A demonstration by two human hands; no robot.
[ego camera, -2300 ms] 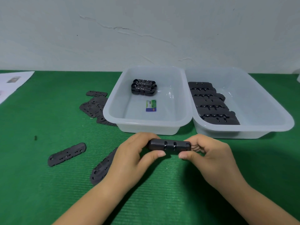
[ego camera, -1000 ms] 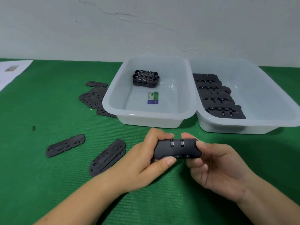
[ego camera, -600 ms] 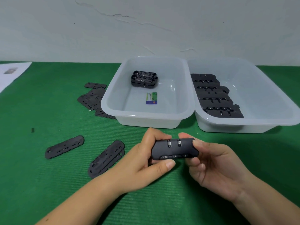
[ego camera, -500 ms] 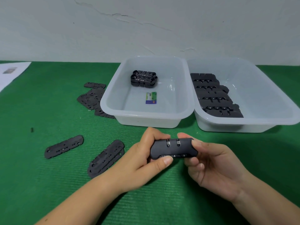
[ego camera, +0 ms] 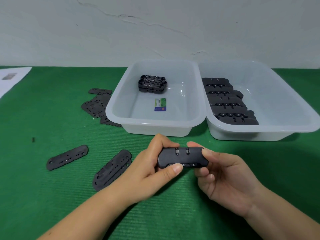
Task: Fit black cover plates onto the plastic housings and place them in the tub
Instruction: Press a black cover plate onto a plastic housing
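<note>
Holding one black housing (ego camera: 181,157) up off the green mat (ego camera: 43,196) with both hands here. My left hand (ego camera: 149,172) has its fingers curled over the top and the thumb pressed on the front edge, and my right hand (ego camera: 223,175) grips the other end with fingertips wrapped round it. Number dials show on the side facing me. Just left of my left hand there's a little stack of cover plates (ego camera: 112,169), one loose plate (ego camera: 66,157) further left. Straight past my hands sits the left tub (ego camera: 155,122) with a couple of housings (ego camera: 152,84), and the right tub (ego camera: 259,130) holds a row of finished ones (ego camera: 226,101).
</note>
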